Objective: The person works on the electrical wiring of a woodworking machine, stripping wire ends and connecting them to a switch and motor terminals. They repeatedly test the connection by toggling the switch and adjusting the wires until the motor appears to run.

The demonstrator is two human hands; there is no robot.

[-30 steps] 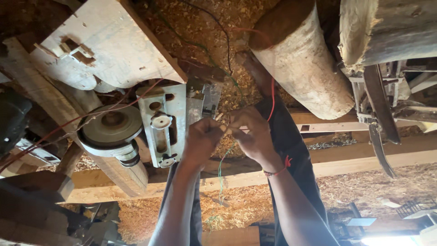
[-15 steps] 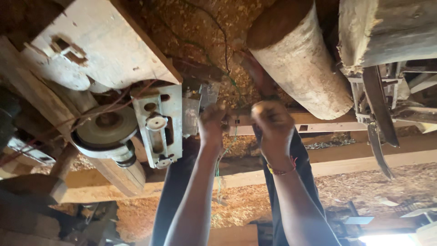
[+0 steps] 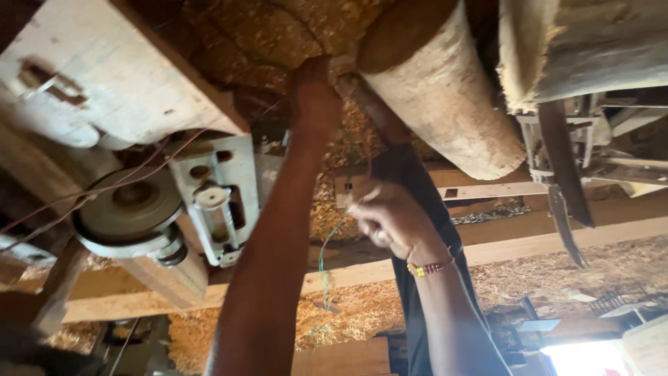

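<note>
Fingers [image 3: 372,209] of the right hand [image 3: 393,223] pinch green string [image 3: 323,257]; left hand [image 3: 313,97] grips beside log [image 3: 438,90].

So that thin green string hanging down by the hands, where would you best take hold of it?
Probably on the free length of the green string just under the right hand, which already pinches its upper part. That stretch hangs loose in open air, away from the log and the pulley wheel. Come from the side with a fingertip pinch, since it is too thin for a full grip.
</note>
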